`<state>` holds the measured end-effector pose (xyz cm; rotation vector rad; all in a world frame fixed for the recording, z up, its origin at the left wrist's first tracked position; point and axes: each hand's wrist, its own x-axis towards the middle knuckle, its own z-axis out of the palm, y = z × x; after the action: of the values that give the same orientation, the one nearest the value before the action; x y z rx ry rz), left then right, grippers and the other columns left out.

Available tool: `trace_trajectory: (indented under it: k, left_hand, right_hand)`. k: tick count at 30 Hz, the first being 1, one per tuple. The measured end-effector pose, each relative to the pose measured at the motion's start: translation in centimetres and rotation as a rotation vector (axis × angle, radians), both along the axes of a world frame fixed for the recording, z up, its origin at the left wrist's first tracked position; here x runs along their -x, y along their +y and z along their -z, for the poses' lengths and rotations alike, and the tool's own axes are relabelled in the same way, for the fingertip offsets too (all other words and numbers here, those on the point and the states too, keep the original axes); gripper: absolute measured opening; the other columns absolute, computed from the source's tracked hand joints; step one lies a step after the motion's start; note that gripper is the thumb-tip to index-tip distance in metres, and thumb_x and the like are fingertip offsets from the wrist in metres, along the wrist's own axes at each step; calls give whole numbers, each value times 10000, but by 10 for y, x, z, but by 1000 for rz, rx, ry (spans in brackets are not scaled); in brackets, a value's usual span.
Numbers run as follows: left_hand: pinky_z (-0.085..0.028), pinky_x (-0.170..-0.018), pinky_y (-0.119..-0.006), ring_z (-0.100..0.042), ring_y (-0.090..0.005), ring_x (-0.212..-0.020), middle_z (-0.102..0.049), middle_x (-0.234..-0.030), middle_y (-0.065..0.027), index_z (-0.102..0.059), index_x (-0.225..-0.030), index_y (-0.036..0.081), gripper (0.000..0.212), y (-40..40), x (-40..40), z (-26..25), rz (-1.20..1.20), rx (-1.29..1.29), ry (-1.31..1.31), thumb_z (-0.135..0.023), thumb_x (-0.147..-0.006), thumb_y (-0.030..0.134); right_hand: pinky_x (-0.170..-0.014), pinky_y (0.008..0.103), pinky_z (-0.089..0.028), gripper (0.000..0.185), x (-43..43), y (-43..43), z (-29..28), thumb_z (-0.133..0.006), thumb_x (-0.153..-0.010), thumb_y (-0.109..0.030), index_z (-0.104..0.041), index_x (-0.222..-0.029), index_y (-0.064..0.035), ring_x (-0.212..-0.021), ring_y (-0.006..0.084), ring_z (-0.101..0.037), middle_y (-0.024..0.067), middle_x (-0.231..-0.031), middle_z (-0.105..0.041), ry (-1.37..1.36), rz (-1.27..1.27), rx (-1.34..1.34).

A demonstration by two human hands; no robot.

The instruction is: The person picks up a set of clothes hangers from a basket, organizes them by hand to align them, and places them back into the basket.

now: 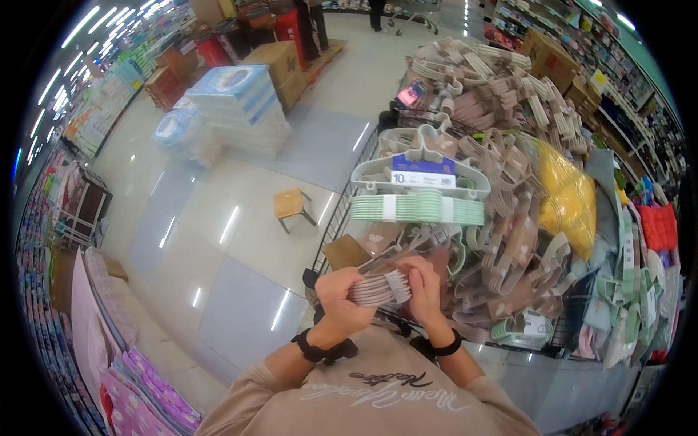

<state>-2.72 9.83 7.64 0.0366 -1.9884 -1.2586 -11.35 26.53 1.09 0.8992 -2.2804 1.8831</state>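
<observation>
Close to my chest, my left hand (343, 300) grips one end of a bundle of pinkish-beige plastic hangers (373, 291). The fingers of my right hand (422, 289) are on the bundle's other side, beside a whitish band (399, 287) around it. Beyond my hands lies a stack of mint-green hangers (417, 209) with white bands. Just behind it is a pale grey-green hanger pack (420, 163) with a purple and white card label. Many loose beige hangers with brown cards (512, 245) are piled to the right.
A black wire cart or bin (341, 210) carries the hanger piles and a yellow wrapped item (567, 196). A small wooden stool (289, 203) stands on the tiled floor at left. Farther off are plastic-wrapped blue-white packs (234, 98), cardboard boxes (278, 65) and people's legs (313, 27).
</observation>
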Motion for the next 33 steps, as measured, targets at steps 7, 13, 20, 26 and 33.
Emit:
trace_trajectory:
  k: [7,13,20,26,33]
  left_hand:
    - [-235,-499,-259,-338,-92,-531,-441,-593,-13,-498,-709,21,204,10,0,-3,-17,-42,48,-702,-703,7]
    - [-240,-509,-254,-334,-86,-548,-432,-600,0,-483,-707,23,160,10,16,-4,-3,-9,32,-640,-691,-5]
    - [-254,-476,-266,-354,-115,-499,-439,-581,-32,-509,-710,23,160,14,22,-8,-22,-28,51,-665,-682,2]
    - [-265,-450,-279,-368,-170,-462,-431,-568,-60,-534,-730,21,200,16,21,-6,-12,55,77,-714,-643,26]
    - [-213,-489,-270,-305,-116,-511,-397,-585,-33,-478,-706,12,114,22,18,-11,-6,61,80,-591,-705,-10]
  right_hand:
    - [-902,419,-447,207,34,26,41,-528,-988,-125,-664,-1056,15,-977,354,-584,168,-1086,-647,145,245,-145]
    - [-802,387,-483,167,19,17,-3,-575,-954,-85,-645,-1069,13,-914,335,-581,159,-1021,-576,99,170,-36]
    - [-660,341,-468,102,46,24,36,-621,-941,-76,-577,-979,8,-718,246,-568,120,-892,-578,-50,255,-34]
    - [-635,324,-424,97,28,21,1,-598,-945,-78,-557,-961,9,-685,230,-500,105,-844,-519,72,91,84]
    - [-695,363,-471,142,38,40,50,-561,-982,-140,-568,-979,2,-727,289,-556,140,-851,-568,-139,286,-149]
